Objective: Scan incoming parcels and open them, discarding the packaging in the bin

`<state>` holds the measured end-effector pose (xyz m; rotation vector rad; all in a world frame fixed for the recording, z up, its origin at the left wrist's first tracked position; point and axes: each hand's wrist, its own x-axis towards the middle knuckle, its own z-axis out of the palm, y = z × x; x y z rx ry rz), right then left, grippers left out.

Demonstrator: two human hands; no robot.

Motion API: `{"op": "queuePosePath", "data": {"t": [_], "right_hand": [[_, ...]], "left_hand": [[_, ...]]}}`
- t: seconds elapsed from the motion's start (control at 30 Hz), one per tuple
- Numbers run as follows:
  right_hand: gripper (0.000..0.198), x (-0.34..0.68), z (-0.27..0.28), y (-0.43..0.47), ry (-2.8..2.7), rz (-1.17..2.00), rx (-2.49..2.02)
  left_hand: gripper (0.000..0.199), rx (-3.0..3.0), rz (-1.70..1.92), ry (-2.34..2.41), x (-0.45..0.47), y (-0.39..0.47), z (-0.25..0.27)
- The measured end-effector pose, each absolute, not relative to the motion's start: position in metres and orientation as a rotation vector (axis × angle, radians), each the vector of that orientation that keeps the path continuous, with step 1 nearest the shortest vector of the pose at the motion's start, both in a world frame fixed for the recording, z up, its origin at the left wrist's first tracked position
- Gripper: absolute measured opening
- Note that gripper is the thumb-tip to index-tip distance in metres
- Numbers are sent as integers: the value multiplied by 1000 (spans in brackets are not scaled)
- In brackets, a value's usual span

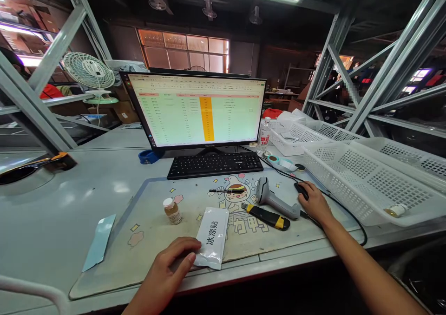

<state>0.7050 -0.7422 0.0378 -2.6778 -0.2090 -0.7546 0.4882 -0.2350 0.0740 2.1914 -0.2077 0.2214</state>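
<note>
My right hand [314, 202] rests over a black computer mouse [301, 190] at the right of the desk mat, its fingers around it. At the lower middle, my left hand [170, 266] lies at the mat's front edge, thumb and index finger apart. Its fingertips touch the left edge of a white sealed packet [212, 238] with black printed characters, which lies flat. A small bottle [172, 212] with a white cap and amber contents stands upright beyond that hand. To the packet's right are a yellow-and-black utility knife [266, 216] and a grey barcode scanner [277, 201].
A monitor [198, 110] displaying a spreadsheet stands behind a black keyboard [215, 165]. A black pen [226, 191] lies on the mat [146, 240]. White perforated baskets [351, 166] line the right side, one holding a small bottle [396, 210]. A light-blue packet [99, 242] lies left; the scanner cable crosses right.
</note>
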Motion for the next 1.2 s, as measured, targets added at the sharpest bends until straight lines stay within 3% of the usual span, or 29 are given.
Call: {"op": "queuePosePath", "data": {"t": [1.2], "right_hand": [[50,701,42,-741,-271,-742,-2709]], "left_hand": [[40,2157,176,-205,489,-235,74]]}}
